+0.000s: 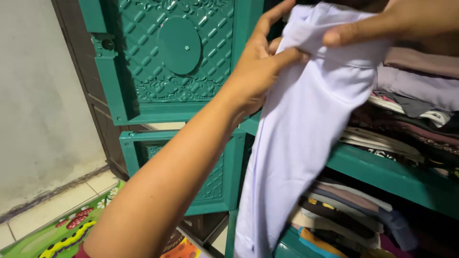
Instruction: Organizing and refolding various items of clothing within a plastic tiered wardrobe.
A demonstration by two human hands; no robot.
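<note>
White cloth (296, 143) hangs in front of the green cabinet (382, 174), before its shelves of folded clothes (406, 100). We pinch its top edge with left hand (260, 67) and right hand (397, 21), both closed on it.

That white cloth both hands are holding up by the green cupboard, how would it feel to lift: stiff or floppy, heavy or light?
Probably floppy: the white cloth hangs limp in long folds below the left hand and right hand. Likely light, since fingertip pinches carry it. It may drag against the stacked clothes.
</note>
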